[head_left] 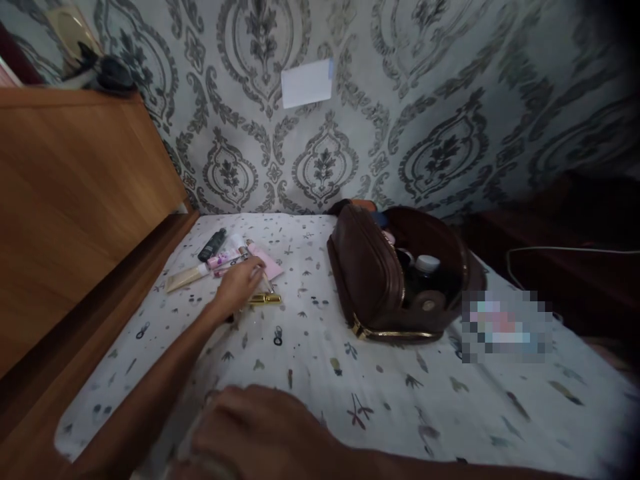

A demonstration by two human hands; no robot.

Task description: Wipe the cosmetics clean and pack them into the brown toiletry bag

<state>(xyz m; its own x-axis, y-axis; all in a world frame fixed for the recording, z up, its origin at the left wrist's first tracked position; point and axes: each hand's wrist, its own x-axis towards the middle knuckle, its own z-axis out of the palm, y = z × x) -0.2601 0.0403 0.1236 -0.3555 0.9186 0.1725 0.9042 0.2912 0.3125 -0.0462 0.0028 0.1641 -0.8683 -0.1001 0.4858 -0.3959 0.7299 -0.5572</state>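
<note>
My left hand (239,283) reaches in among small cosmetics on the patterned sheet, its fingers closed around a slim pale stick-like item (267,280). Just below its fingertips lies a gold tube (266,299). A pink tube (267,259), a purple-and-white tube (223,259), a dark bottle (212,245) and a beige tube with a white cap (186,277) lie close around it. Low in the view, my right hand (260,420) is blurred and curled, its back toward me; what its fingers hold, if anything, is hidden.
An open brown toiletry bag (367,260) with a gold zip stands on the right, holding a white-capped bottle (427,265) and a round compact (429,301). Wooden furniture (85,200) borders the left side. A patterned wall (320,160) rises behind; a pixelated patch (505,327) covers something at right.
</note>
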